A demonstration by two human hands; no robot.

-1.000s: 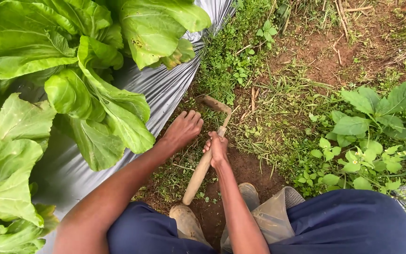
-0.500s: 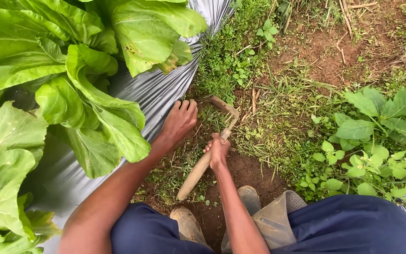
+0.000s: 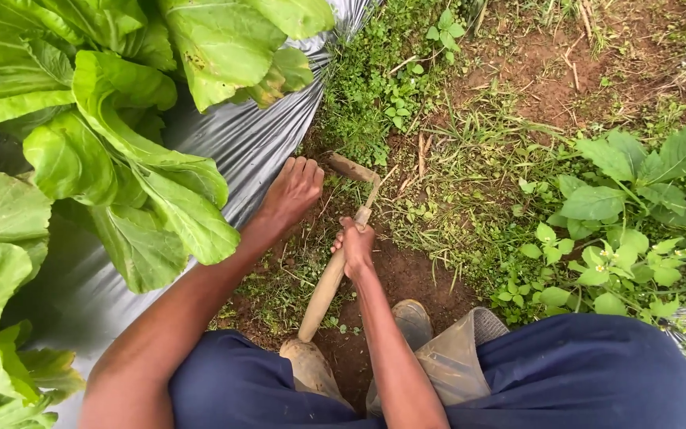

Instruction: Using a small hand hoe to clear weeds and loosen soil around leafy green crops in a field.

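Muddy boots [image 3: 414, 322] nearest, just below the hand hoe [image 3: 341, 253]. Right hand [image 3: 356, 246] was clenched round its wooden handle near the neck; looked light, stiff, best gripped there. Left hand [image 3: 295, 189] lay fingers together on weeds beside the blade, silver mulch sheet [image 3: 248, 143] beyond.

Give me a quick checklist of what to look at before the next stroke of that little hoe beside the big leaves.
1. Right hand closed on the wooden handle: ok.
2. Left hand apart from the hoe blade: not ok, fingers lie right beside it.
3. Blade over weedy soil, off the silver plastic sheet: ok.
4. Leafy greens out of the blade's way: ok.
5. Boots behind the blade: ok.
6. Blade edge sharpness: cannot tell.
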